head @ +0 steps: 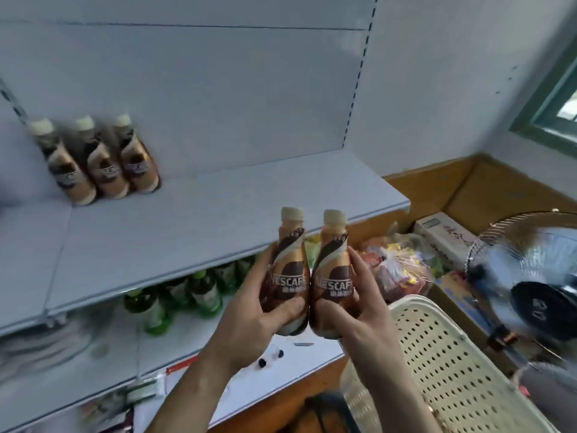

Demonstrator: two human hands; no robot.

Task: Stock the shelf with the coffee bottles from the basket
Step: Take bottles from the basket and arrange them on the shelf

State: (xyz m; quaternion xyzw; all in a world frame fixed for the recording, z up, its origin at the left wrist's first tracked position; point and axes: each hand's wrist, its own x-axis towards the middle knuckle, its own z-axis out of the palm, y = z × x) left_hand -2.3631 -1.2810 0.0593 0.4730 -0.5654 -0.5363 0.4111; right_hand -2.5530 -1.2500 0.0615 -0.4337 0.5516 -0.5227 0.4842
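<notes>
Two coffee bottles are in the air, one in each hand, held upright and side by side with their bellies touching, just in front of the edge of the shelf point(218, 214). The left hand point(262, 310) wraps the left bottle point(288, 270) low on its body, thumb across the front of the label and fingers point(265, 264) curled round the far side. The right hand point(356, 310) grips the right bottle point(332, 273) the same way, its fingers point(359, 270) lying along the outer side. Both sets of fingers are closed snugly on the bottles, not spread.

Beyond the fingers and to their left, three stocked bottles point(103, 160) stand in a tight row at the back corner of the shelf. The cream basket point(443, 354) sits below and to the right of the right hand; its contents cannot be seen from here.

The step in hand looks like carrying this pair up to the shelf. To do it well, the person should probably part the two bottles slightly before setting them down, lower each flat on its base next to the standing row, labels forward, and let go only once each stands steady, so that no neighbour is knocked over.
</notes>
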